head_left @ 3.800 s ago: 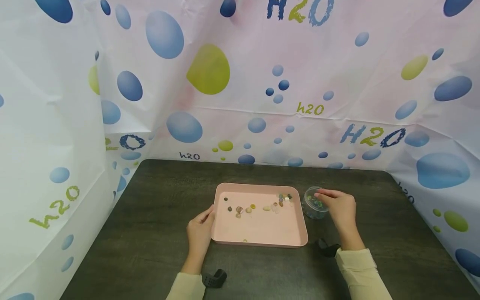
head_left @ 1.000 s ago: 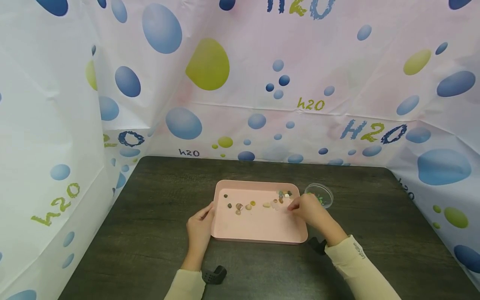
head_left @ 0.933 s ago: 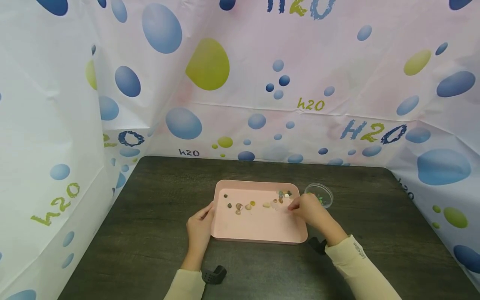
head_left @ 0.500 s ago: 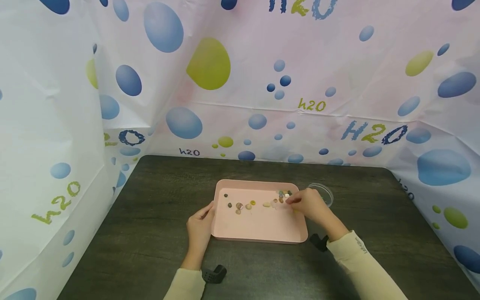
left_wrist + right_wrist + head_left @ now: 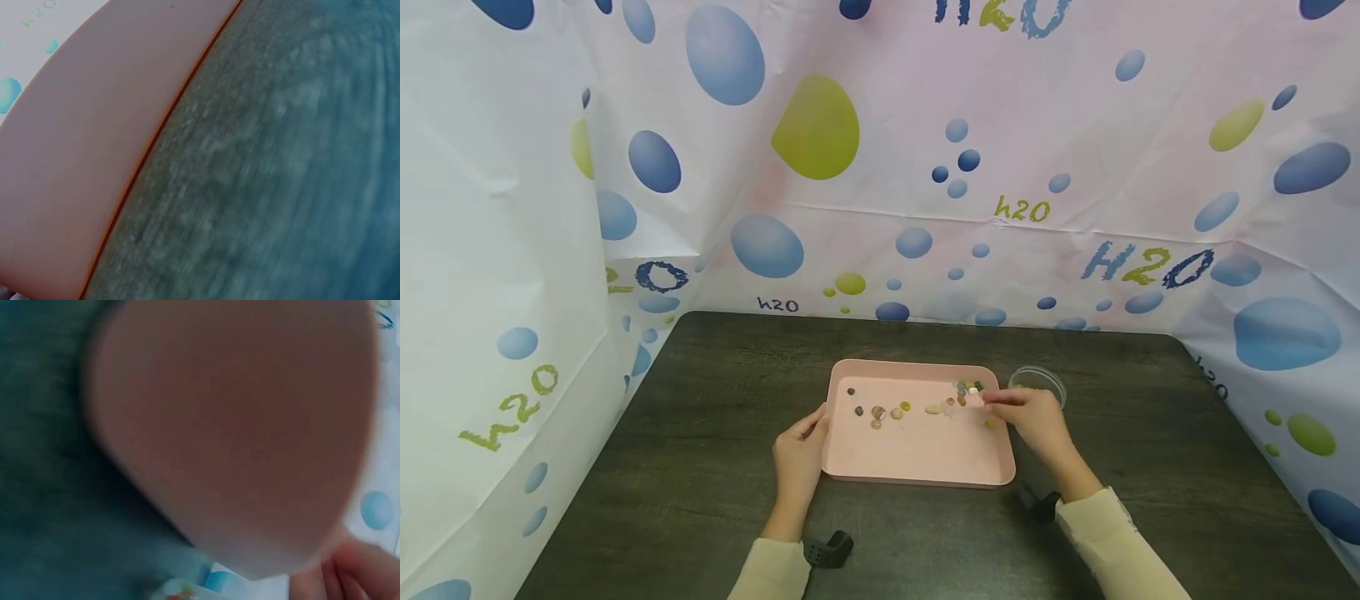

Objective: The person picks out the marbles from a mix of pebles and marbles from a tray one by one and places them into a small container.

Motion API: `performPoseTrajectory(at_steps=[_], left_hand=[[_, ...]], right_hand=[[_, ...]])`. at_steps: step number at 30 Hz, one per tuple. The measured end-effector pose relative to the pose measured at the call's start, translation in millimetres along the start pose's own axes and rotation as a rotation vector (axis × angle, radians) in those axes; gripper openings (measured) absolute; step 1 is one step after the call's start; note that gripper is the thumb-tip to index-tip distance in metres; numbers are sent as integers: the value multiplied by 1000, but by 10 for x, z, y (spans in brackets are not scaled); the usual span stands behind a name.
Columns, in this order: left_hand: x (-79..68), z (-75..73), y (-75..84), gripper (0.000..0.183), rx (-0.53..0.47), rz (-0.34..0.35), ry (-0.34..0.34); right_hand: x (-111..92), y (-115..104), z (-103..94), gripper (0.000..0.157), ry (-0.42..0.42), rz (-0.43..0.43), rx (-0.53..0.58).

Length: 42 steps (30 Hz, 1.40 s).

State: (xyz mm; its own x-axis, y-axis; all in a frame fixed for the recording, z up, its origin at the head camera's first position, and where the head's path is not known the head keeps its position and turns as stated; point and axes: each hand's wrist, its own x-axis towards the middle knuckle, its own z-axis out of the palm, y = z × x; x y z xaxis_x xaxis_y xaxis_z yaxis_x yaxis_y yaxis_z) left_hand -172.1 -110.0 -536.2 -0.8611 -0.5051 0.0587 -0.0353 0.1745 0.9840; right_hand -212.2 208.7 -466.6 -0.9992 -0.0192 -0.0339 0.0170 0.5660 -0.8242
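Note:
A shallow pink tray [image 5: 917, 458] lies on the dark table, with several small polished stones [image 5: 877, 412] scattered over it. At the tray's left edge my left hand [image 5: 799, 462] grips the rim. My right hand [image 5: 1037, 423] reaches over the right rim, fingertips together beside a cluster of small stones [image 5: 968, 390]; whether a stone is between them is hidden. A yellow-green stone [image 5: 991, 423] lies just below those fingers. In the right wrist view the right hand's fingers [image 5: 356, 569] show at the lower right, near the tray [image 5: 231, 437].
A round clear tub [image 5: 1047, 381] stands right of the tray, partly behind the right hand; colourful bits [image 5: 181, 595] show in it in the right wrist view. Dark wood table [image 5: 760, 358] surrounds the tray. A white sheet with printed bubbles [image 5: 880, 167] hangs behind.
My right hand has gone from the tub to the tray's right side, then shifted slightly up and back right. The yellow-green stone now shows beneath it. My left hand stays on the rim.

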Motion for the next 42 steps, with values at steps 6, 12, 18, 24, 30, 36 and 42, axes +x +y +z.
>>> performPoseTrajectory(at_steps=[6, 12, 18, 24, 30, 36, 42], left_hand=[[-9, 30, 26, 23, -4, 5, -10], [-21, 41, 62, 23, -24, -2, -24], [-31, 60, 92, 23, -45, -13, -41], [-37, 49, 98, 24, -58, -28, -49], [-11, 1, 94, 25, -24, -37, -86], [88, -66, 399, 33, 107, 33, -164], [121, 222, 926, 28, 85, 120, -416]], right_hand=[[-147, 68, 25, 26, 212, -23, -45], [-248, 130, 8, 29, 226, -24, -77], [-287, 191, -32, 32, 211, 48, -54], [-297, 242, -3, 30, 174, 139, 37], [-303, 304, 76, 28, 183, 187, 168], [-319, 300, 139, 27, 188, 185, 217], [-308, 289, 140, 26, 196, 178, 183]])
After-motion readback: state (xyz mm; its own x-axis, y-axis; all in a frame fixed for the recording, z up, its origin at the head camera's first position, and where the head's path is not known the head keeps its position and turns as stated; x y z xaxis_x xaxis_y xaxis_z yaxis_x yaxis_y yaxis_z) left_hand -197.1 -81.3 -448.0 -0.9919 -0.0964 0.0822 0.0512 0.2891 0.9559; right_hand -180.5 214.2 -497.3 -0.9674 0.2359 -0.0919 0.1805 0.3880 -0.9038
